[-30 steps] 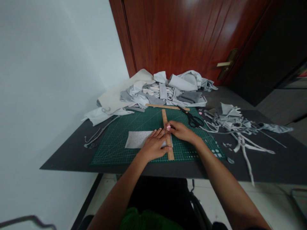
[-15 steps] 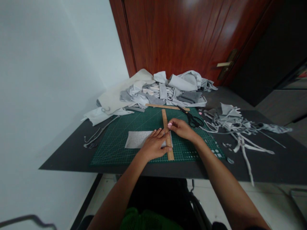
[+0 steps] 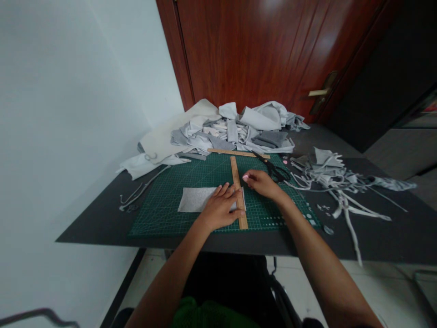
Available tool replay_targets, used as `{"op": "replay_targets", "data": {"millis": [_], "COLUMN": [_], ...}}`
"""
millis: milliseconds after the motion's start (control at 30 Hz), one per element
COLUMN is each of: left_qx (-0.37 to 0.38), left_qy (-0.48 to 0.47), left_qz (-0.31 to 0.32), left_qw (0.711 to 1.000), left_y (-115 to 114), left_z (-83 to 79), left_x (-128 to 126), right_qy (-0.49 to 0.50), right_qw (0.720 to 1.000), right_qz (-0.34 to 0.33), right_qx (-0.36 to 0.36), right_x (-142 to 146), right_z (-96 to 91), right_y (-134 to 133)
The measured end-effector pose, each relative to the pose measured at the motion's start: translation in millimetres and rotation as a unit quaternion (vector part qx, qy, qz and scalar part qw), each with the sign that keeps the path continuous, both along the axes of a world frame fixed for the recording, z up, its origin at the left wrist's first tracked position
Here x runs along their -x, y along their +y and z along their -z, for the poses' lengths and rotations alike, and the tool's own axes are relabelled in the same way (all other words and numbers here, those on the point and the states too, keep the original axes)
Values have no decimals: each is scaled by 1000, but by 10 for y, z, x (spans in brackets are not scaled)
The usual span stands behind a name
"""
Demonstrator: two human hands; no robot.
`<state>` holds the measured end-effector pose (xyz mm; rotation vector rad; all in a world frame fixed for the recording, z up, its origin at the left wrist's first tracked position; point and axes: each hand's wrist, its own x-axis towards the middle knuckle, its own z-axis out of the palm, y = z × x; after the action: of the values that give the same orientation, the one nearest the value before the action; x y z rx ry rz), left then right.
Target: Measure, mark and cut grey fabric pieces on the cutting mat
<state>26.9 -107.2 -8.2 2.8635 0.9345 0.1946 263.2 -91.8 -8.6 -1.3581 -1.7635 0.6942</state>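
Observation:
My left hand (image 3: pixel 220 206) lies flat with fingers stretched out, pressing a wooden ruler (image 3: pixel 238 189) onto a grey fabric rectangle (image 3: pixel 196 198) on the green cutting mat (image 3: pixel 177 177). My right hand (image 3: pixel 261 183) sits just right of the ruler's upper half, fingers pinched round a small pink piece, probably chalk (image 3: pixel 245 176), whose tip is beside the ruler's edge. The ruler runs away from me across the mat.
Black scissors (image 3: pixel 276 171) lie on the mat's far right corner. A second wooden ruler (image 3: pixel 235 152) lies along the mat's far edge. A heap of grey and white fabric (image 3: pixel 232 127) fills the back; cut strips (image 3: pixel 336 180) spread to the right. A brown door stands behind.
My right hand with the pink piece has slid away from me and slightly right along the ruler's edge. My left hand has stayed on the ruler.

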Motion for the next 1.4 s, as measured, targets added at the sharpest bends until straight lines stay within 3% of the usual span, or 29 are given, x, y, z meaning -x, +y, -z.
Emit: {"op": "replay_targets", "data": {"millis": [267, 567, 767, 933, 1067, 1400], "left_qx": [0, 5, 8, 15, 14, 21], "left_qy": [-3, 0, 4, 6, 8, 3], "left_qz": [-1, -12, -11, -7, -12, -14], "left_qw": [1000, 1000, 1000, 1000, 1000, 1000], "left_y": [-8, -24, -37, -40, -31, -29], "left_z": [4, -12, -38, -61, -55, -79], "left_x": [-8, -14, -10, -18, -22, -30], "right_qy": [-76, -92, -115, -129, -90, -59], "right_qw": [997, 992, 991, 989, 992, 997], "right_qz": [17, 87, 61, 66, 88, 40], "right_qx": [4, -13, 18, -15, -10, -15], "right_x": [149, 124, 157, 160, 168, 160], "right_z": [-1, -40, -33, 19, 54, 25], "right_y": [-22, -27, -45, -30, -44, -70]}}
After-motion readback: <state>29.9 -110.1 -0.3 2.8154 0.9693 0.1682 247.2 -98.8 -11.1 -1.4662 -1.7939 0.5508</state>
